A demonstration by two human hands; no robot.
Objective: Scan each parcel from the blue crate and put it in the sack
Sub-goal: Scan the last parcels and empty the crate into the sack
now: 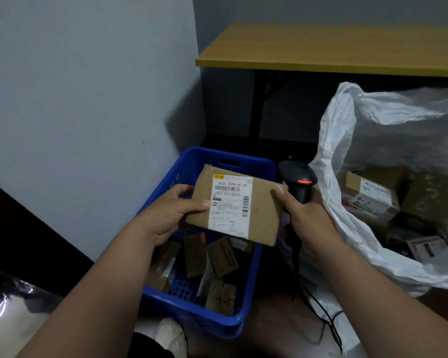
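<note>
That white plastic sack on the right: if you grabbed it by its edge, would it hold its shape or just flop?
Probably flop: the white plastic sack looks thin and crumpled, its rim sagging in folds. It may drag rather than lift cleanly, since labelled cardboard boxes already sit inside. The film looks smooth, so perhaps slippery.

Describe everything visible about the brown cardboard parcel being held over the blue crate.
The brown cardboard parcel is a flat rectangular box with a white shipping label bearing barcodes and a handwritten mark. It is held tilted above the blue plastic crate, label up. The left hand grips its left edge; the right hand's thumb touches its right edge.
</note>
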